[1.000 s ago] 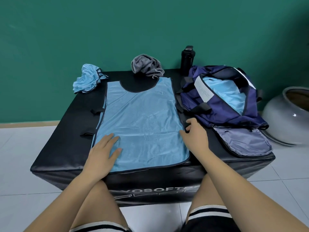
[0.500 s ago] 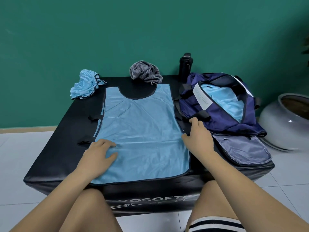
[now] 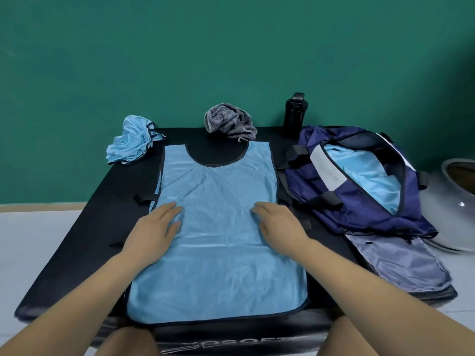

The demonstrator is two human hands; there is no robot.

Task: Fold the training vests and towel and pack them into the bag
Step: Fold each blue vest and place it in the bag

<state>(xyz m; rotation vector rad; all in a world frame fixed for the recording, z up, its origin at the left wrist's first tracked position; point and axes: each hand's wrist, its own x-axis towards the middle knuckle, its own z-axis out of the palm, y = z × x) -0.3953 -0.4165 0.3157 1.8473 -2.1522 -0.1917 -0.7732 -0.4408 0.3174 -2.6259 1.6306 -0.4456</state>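
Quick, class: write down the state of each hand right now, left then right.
Left hand: open, palm flat on the spread blue vest, holding nothing.
Right hand: open, fingers resting on the same vest, holding nothing.

We record a black padded block [image 3: 77,227] bearing a flat blue vest [image 3: 218,265], crumpled vest [image 3: 129,143], striped towel [image 3: 230,122], black bottle [image 3: 294,114] and, at the right, an open navy bag [image 3: 372,222].

We see the spread vest [image 3: 218,253] in the middle of the table [image 3: 97,222]. Behind it lies the towel [image 3: 231,122], at the back left a crumpled vest [image 3: 128,145]. The bag [image 3: 359,201] lies at right, a bottle [image 3: 294,114] behind it
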